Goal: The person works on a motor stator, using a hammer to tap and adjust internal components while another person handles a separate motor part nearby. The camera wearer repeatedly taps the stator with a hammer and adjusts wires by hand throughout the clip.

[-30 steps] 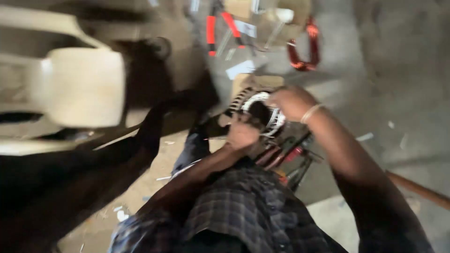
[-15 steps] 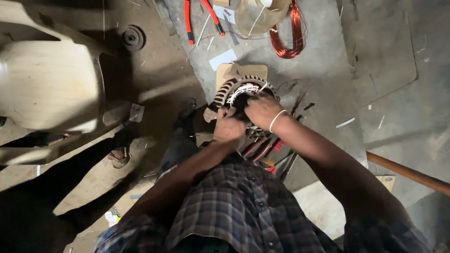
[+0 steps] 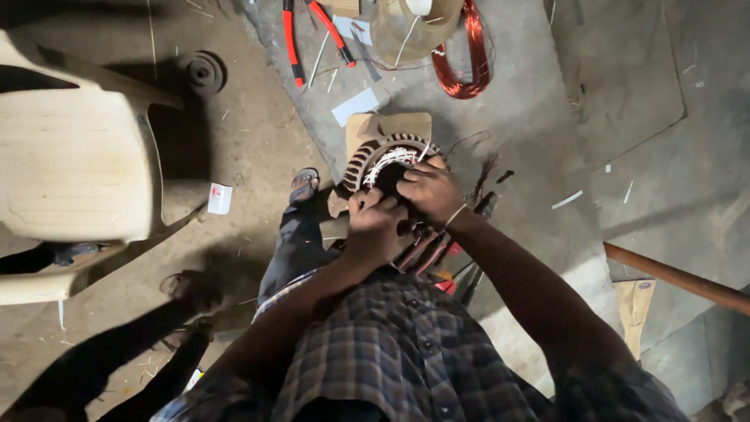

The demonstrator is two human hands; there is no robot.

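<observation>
Hands (image 3: 406, 211) unmoved on ribbed round stator (image 3: 373, 160)

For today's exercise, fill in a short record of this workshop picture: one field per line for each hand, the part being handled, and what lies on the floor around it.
left hand: pressed on the near rim of the motor stator, fingers curled
right hand: laid over the stator's top, a thin band at the wrist
motor stator: round slotted metal ring with pale windings, resting on a cardboard piece
copper wire coil: reddish loop on the concrete floor beyond the stator
red-handled pliers: lying on the floor near the top edge
plastic chair: cream, at the left
</observation>
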